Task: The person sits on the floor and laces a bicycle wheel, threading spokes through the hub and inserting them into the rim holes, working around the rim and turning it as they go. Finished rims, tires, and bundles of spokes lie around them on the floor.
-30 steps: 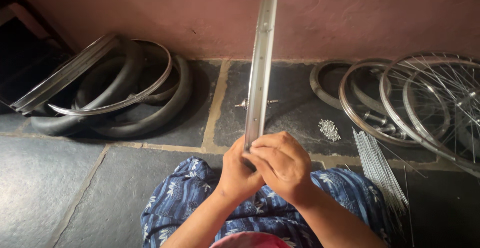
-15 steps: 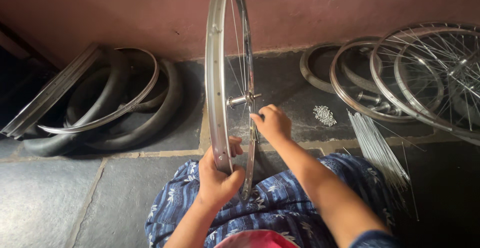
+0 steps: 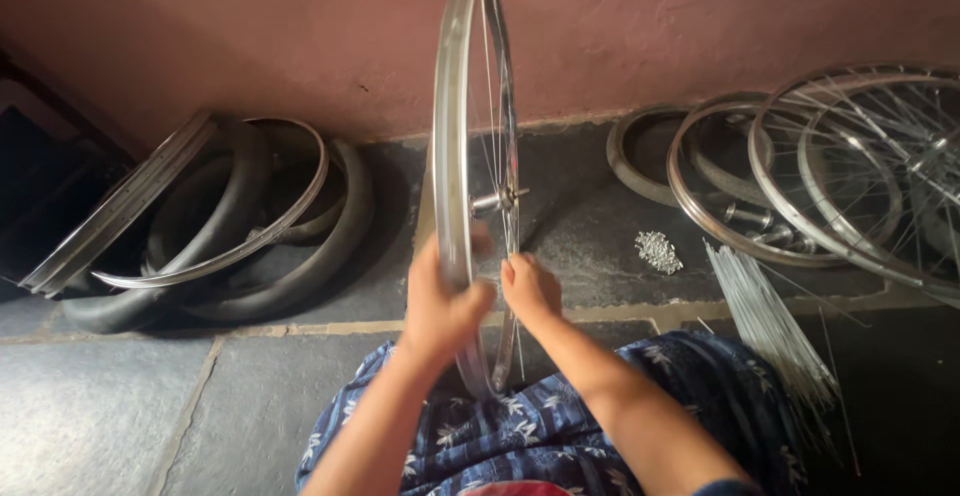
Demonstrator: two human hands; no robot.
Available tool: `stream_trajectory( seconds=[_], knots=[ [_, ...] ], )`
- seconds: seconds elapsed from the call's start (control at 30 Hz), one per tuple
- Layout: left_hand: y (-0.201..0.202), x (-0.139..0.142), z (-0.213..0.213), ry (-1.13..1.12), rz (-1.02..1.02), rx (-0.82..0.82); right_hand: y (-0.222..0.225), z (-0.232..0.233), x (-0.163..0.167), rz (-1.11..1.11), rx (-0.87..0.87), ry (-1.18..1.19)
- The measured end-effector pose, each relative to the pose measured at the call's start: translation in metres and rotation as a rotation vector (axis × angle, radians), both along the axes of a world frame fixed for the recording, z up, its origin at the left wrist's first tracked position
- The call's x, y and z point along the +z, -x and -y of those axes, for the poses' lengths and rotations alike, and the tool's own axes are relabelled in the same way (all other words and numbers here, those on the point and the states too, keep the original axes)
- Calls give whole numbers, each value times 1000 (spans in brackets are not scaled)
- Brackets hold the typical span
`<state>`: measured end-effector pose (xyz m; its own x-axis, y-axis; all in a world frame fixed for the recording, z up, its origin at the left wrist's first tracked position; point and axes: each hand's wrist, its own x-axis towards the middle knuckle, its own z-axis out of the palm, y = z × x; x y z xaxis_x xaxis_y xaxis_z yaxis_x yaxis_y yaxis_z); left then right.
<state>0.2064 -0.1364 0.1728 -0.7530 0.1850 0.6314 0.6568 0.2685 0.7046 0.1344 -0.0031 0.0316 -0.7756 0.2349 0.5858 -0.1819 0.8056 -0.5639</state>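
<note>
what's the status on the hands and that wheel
Left hand gripping the wheel rim, upright. Right hand at the spokes below the hub. Nothing in the way.

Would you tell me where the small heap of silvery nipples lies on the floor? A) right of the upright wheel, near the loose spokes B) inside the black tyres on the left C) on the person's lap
A: the small heap lies on the dark floor right of the upright wheel, just beside the loose spokes.

A silver spoked bicycle wheel (image 3: 470, 156) is held upright — edge-on — gripped by the left hand (image 3: 440, 301), its hub above the right hand (image 3: 528, 286).
</note>
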Motion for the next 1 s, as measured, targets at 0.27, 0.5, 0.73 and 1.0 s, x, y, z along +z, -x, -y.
stream_trajectory(
  seconds=[0.27, 0.5, 0.73, 1.0],
  knots=[
    [25, -38, -18, -74, -280, 165, -20, 2, -3, 489, 399, 1032],
    [2, -108, -13, 54, 41, 25, -28, -14, 7, 538, 527, 1273],
    [-26, -38, -26, -127, 15, 43, -77, -46, 52, 593, 829, 1494],
    [-84, 40, -22, -64, 213, 100, -111, -41, 85, 570, 955, 1902]
  ],
)
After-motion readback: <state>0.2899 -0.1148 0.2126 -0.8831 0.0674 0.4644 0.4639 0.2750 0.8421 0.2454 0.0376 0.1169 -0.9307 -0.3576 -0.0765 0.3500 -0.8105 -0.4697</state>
